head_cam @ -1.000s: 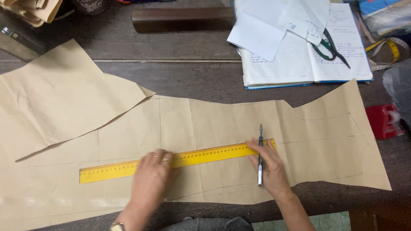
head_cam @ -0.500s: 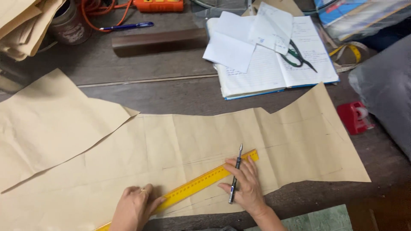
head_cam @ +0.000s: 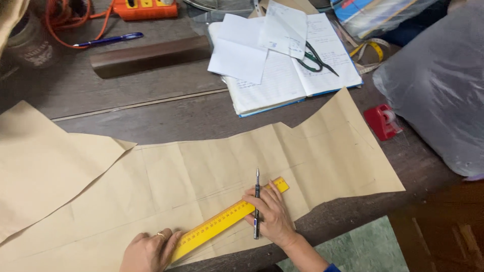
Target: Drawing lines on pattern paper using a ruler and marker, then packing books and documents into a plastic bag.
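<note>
A long piece of brown pattern paper (head_cam: 212, 166) lies flat across the dark wooden table. On it rests a yellow ruler (head_cam: 222, 221), tilted up toward the right. My left hand (head_cam: 148, 250), with a ring on one finger, presses down the ruler's lower left end. My right hand (head_cam: 272, 214) rests on the ruler's upper right end and holds a dark pen (head_cam: 256, 204) between its fingers, tip pointing away from me. Faint drawn lines cross the paper near the ruler.
An open notebook (head_cam: 282, 75) with loose white sheets and black scissors (head_cam: 315, 58) lies at the back. A red tape dispenser (head_cam: 381, 121), a grey plastic bag (head_cam: 438, 85), a dark wooden block (head_cam: 151, 54), a blue pen (head_cam: 108, 39) and an orange power strip (head_cam: 143, 7) stand around.
The ruler has swung from lying level to a slant, its left end lower. Both hands have moved down the paper with it. The view has shifted toward the table's back.
</note>
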